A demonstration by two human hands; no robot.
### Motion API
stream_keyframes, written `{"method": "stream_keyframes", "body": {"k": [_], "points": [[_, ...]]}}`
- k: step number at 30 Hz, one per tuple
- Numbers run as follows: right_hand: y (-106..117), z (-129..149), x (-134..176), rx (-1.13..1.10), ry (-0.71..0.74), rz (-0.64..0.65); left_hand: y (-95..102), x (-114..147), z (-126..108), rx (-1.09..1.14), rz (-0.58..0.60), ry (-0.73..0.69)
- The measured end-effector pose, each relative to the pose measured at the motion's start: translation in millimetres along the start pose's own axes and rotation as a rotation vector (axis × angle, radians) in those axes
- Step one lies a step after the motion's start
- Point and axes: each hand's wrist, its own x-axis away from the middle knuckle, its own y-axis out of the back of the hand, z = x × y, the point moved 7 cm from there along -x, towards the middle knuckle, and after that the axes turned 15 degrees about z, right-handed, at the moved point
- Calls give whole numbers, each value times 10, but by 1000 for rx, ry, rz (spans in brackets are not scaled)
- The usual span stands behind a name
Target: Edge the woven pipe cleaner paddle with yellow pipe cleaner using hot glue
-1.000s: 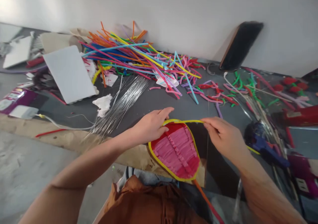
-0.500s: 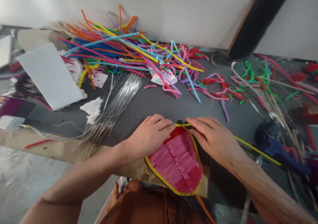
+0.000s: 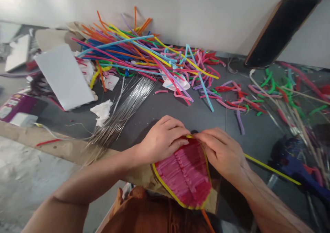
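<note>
A pink and red petal-shaped piece (image 3: 185,178), ribbed and with a raised line down its middle, is edged by a yellow pipe cleaner (image 3: 165,187). My left hand (image 3: 165,136) lies over its upper left, fingers and thumb closed on the far rim. Beside it, my right hand (image 3: 223,150) pinches the yellow edging at the tip; the fingertips of both hands nearly meet. A yellow strand (image 3: 273,170) sticks out to the right from behind my right hand. Below the piece, an orange pipe cleaner (image 3: 207,221) hangs down. The rim under my fingers is hidden.
A heap of coloured pipe cleaners (image 3: 134,50) lies along the wall, with thin metal wires (image 3: 123,116) in front. A phone (image 3: 283,30) leans at the back right. Cut scraps (image 3: 237,92) and a blue glue gun (image 3: 296,164) are right. A white block (image 3: 64,76) stands left.
My left thumb now shows over the face of the piece, and my right fingers have closed in on the rim near the tip. The whole view has shifted slightly.
</note>
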Motion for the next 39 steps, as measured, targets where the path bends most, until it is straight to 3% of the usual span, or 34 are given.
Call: {"method": "stream_keyframes", "body": {"k": [6, 11, 17, 24, 30, 34, 39], "points": [[11, 50, 24, -91, 17, -41, 94, 36, -65, -172, -76, 7], [45, -58, 84, -176, -86, -73, 189, 37, 85, 18, -89, 154], [11, -35, 81, -193, -30, -64, 53, -12, -9, 304, 33, 3], [4, -81, 96, -177, -68, -95, 36, 19, 108, 452, 28, 100], [81, -21, 93, -191, -168, -137, 29, -16, -86, 299, 80, -68], [111, 103, 107, -144, -34, -180, -44, -9, -235, 163, 147, -105], [99, 181, 125, 9, 40, -173, -96, 21, -289, -3, 139, -86]]}}
